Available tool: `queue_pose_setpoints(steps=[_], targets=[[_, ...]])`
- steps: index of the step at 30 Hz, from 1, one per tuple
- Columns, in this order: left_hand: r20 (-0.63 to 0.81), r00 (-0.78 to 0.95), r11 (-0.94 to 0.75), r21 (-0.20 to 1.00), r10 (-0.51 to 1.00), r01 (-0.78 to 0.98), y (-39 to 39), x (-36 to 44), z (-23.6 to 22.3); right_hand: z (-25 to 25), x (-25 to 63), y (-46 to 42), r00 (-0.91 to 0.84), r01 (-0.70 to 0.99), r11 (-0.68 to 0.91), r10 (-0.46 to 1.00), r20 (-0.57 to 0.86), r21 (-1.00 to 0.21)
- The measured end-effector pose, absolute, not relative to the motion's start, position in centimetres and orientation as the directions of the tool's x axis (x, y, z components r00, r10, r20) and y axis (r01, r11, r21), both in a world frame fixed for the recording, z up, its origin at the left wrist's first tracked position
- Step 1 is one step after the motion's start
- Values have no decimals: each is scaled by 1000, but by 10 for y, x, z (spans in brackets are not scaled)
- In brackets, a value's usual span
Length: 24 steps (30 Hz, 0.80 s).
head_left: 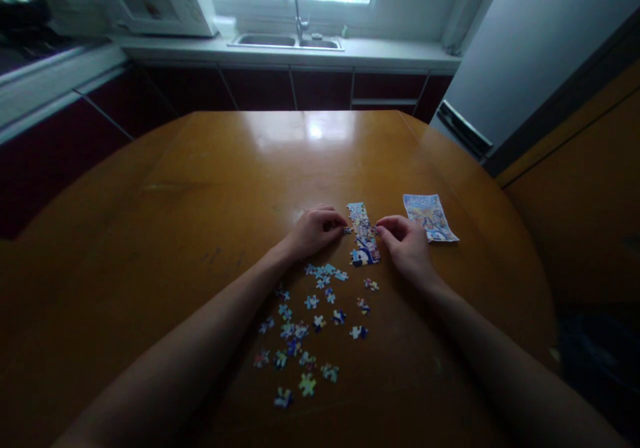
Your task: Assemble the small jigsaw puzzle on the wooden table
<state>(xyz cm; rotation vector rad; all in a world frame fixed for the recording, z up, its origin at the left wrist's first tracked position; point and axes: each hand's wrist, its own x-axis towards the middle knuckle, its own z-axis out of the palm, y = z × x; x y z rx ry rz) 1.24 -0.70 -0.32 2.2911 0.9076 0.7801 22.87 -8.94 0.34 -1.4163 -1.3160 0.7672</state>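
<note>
Loose jigsaw pieces scatter across the worktop on my side of the jigsaw strip, a yellow-green piece among those farthest from it. Closer in, just short of the strip's near end, sits a pale-blue cluster; whether its pieces interlock I cannot tell.

My hands flank the strip itself. Left of it, my left hand pinches a small piece just beside the edge; right of it, my right hand closes thumb and finger on what looks like an edge piece, its fit unclear. A joint like this, I judge, calls for keeping each piece flat, matching knob to socket and colour to colour, then pressing straight down while the other hand steadies the strip, lest sideways pushing buckle it.

To the strip's right lies a printed picture sheet, handy for checking; far beyond the strip, a sink.
</note>
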Motion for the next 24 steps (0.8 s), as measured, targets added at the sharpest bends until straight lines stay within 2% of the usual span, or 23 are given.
queue_pose_setpoints(steps=[7,14,20,24], targets=[[319,623,-635,669,714,386,-8,12,-2,1,230,-87,221,347,127,952,213,-929],[339,668,-671,664,663,329,-7,12,-5,-7,231,-85,263,230,86,954,147,-969],[316,666,-650,681,676,337,-6,12,-7,-3,229,-85,264,291,131,941,211,-948],[307,664,-640,690,682,338,-7,12,-6,0,228,-86,266,271,142,940,216,-952]])
